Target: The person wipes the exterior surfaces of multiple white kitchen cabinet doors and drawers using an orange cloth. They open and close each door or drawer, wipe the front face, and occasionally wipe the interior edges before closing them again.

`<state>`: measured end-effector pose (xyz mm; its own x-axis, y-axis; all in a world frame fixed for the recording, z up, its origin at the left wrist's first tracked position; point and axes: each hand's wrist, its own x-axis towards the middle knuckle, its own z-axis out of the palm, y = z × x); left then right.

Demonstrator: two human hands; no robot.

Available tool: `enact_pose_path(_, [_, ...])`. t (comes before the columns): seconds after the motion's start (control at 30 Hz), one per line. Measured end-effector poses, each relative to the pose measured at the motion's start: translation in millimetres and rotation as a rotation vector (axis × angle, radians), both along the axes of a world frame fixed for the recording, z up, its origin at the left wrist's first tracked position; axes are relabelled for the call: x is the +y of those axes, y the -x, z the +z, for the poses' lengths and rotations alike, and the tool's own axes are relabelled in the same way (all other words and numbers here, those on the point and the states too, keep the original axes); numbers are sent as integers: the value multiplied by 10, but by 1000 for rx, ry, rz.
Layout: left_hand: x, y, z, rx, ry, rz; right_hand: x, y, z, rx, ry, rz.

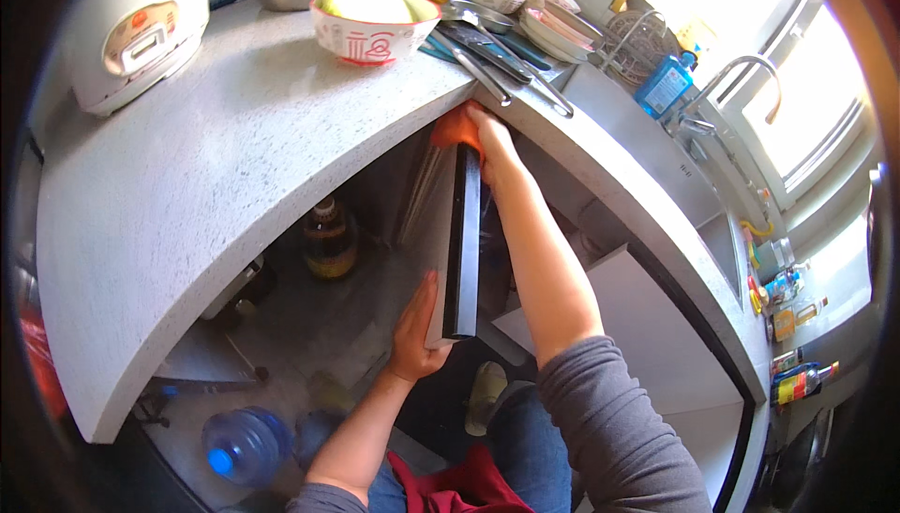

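A cabinet door (460, 246) with a black edge strip stands open below the corner of the speckled stone countertop (232, 126). My left hand (417, 334) grips the door near its lower free edge, the fingers flat along its pale side. Up under the counter's inner corner, my right hand (490, 140) holds an orange cloth (457, 126) against the door's top end. Part of that cloth and most of my right fingers are hidden behind the hand.
Knives and other utensils (492, 56) overhang the counter corner, close above my right hand. A patterned bowl (373, 28) sits left of them. Below are a dark bottle (329, 239) inside the cabinet and a blue water jug (246, 446). Another white cabinet door (626, 316) stands at right.
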<state>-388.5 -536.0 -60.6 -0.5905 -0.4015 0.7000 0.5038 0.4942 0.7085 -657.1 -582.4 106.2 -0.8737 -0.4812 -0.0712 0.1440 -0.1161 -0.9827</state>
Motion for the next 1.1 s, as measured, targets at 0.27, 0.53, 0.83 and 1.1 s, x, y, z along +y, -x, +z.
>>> enact_pose_path(0.27, [-93, -95, -80, 1, 63, 50, 628, -1269, -110, 117, -45, 217])
enact_pose_path(0.53, [120, 20, -7, -54, -31, -38, 1263, -1917, 51, 243, -169, 289])
enact_pose_path(0.83, [-51, -133, 52, -148, 61, 5, 848, -1585, 41, 23, -61, 298])
enact_pose_path(1.1, [64, -7, -56, -38, 65, 20, 1132, -1660, 41, 105, -48, 298])
